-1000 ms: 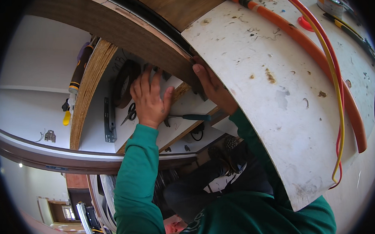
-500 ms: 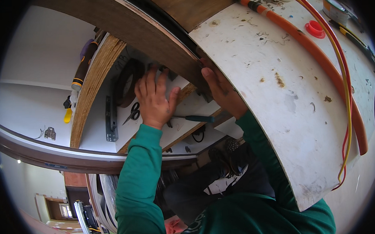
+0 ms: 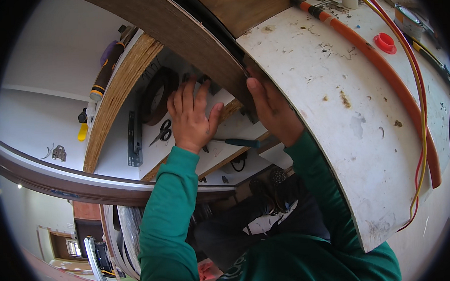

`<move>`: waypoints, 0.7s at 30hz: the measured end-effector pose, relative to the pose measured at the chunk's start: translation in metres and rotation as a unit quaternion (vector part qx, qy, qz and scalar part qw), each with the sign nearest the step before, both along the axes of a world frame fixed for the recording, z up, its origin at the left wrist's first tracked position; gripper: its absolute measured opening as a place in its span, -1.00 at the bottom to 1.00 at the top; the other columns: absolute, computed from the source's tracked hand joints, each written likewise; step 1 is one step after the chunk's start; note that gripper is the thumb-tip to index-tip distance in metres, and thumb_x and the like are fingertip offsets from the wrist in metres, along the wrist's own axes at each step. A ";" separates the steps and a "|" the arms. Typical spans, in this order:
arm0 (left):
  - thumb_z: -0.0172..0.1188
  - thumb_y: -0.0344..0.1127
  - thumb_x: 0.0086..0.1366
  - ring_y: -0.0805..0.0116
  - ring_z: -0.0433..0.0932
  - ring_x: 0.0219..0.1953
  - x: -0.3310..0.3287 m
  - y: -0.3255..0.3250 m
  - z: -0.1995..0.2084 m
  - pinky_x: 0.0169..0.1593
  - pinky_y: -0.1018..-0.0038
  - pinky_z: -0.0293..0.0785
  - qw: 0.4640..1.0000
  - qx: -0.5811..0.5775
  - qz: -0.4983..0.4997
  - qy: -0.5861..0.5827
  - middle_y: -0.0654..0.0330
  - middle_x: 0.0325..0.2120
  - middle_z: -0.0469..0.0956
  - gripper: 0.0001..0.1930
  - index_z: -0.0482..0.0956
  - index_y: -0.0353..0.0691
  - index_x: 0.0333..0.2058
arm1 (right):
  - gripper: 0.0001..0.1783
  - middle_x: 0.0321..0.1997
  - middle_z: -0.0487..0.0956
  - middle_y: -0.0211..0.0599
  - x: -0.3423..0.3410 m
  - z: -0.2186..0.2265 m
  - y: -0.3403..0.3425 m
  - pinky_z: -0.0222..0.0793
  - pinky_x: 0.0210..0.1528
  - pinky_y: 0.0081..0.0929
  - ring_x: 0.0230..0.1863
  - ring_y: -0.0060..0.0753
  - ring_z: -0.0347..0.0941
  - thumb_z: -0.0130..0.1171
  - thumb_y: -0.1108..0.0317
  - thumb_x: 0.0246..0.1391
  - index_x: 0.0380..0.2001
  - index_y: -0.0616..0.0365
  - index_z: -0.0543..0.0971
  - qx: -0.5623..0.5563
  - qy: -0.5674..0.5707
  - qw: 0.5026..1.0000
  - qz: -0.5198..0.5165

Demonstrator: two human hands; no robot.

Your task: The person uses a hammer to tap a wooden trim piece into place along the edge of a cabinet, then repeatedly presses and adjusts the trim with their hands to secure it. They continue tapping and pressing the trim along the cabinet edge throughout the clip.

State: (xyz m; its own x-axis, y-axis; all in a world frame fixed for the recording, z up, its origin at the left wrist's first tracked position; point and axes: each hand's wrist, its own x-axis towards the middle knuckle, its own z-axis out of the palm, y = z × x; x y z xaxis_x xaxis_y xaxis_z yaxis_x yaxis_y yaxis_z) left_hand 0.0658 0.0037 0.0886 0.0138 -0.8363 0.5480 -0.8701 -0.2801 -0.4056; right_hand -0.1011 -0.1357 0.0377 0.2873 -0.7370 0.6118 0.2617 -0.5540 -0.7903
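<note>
My left hand (image 3: 195,116) is open, fingers spread, over the inside of a white cabinet and below a brown wood-grain panel (image 3: 202,47). Nothing shows in its grasp. My right hand (image 3: 278,111) reaches up between that panel and a stained white board (image 3: 329,132). Its thumb lies stretched along the panel's end; the board's edge and shadow partly hide the other fingers. Beside my left hand are black scissors (image 3: 165,132), a brown roll of edge banding (image 3: 154,101) and a metal drawer slide (image 3: 133,143). A teal-handled screwdriver (image 3: 242,143) lies right of my left wrist.
A raw-edged wooden divider (image 3: 117,94) stands at left, with a dark-handled tool (image 3: 106,70) and a hinge (image 3: 59,153) beyond it. On the white board rest an orange tube (image 3: 376,61), red and yellow wires (image 3: 420,94), a red cap (image 3: 385,43) and a tin (image 3: 408,21).
The view has shifted slightly, so the panel and board sit a little farther right in the picture. Both hands keep nearly the same pose against their surroundings.
</note>
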 end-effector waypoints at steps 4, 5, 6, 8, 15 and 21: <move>0.14 0.13 0.41 -0.09 0.28 0.34 -0.001 0.001 0.000 0.39 -0.13 0.07 1.000 0.002 0.017 0.006 0.00 0.32 0.33 -0.42 0.44 -0.05 0.27 | -0.60 0.03 0.67 0.04 0.014 0.001 0.002 0.48 0.16 -0.26 0.06 -0.03 0.63 0.10 0.17 0.45 0.10 0.27 0.63 -0.002 -0.014 1.000 -0.007; 0.15 0.13 0.40 -0.09 0.28 0.34 0.000 0.001 -0.001 0.39 -0.13 0.07 1.000 -0.002 0.012 0.012 0.00 0.32 0.33 -0.42 0.44 -0.04 0.27 | -0.59 0.06 0.65 0.08 0.016 0.000 0.004 0.46 0.19 -0.23 0.09 0.02 0.60 0.08 0.19 0.46 0.13 0.28 0.60 0.005 -0.006 1.000 -0.008; 0.16 0.12 0.40 -0.09 0.28 0.34 0.000 0.002 -0.001 0.40 -0.13 0.07 1.000 -0.003 0.009 0.018 0.00 0.32 0.33 -0.42 0.44 -0.03 0.27 | -0.58 0.09 0.63 0.12 0.018 -0.002 0.006 0.44 0.22 -0.19 0.12 0.06 0.58 0.07 0.20 0.46 0.17 0.29 0.58 0.013 0.002 1.000 -0.008; 0.17 0.11 0.39 -0.08 0.28 0.34 0.003 0.002 -0.002 0.39 -0.12 0.07 1.000 -0.004 0.005 0.019 0.01 0.32 0.33 -0.42 0.45 -0.04 0.27 | -0.56 0.17 0.58 0.19 0.014 -0.008 0.009 0.39 0.27 -0.16 0.18 0.13 0.53 0.02 0.23 0.47 0.24 0.30 0.50 -0.043 0.026 0.999 -0.020; 0.19 0.00 0.39 0.13 0.34 0.28 -0.015 0.005 0.017 0.40 0.04 0.05 0.993 -0.021 -0.109 -0.051 0.22 0.21 0.48 -0.57 0.59 -0.04 0.13 | -0.50 0.20 0.50 0.25 -0.021 -0.039 0.027 0.39 0.26 -0.23 0.20 0.08 0.51 -0.01 0.33 0.46 0.35 0.35 0.35 0.021 0.010 0.996 0.083; 0.28 -0.17 0.29 0.32 0.37 0.28 -0.060 -0.040 0.077 0.44 0.15 -0.03 0.966 0.004 -0.142 -0.215 0.42 0.07 0.59 -0.70 0.67 0.07 0.00 | -0.57 -0.03 0.61 -0.02 -0.028 -0.060 0.028 0.47 0.07 -0.28 -0.02 -0.16 0.56 -0.02 0.32 0.47 0.28 0.31 0.41 0.048 0.088 0.994 0.033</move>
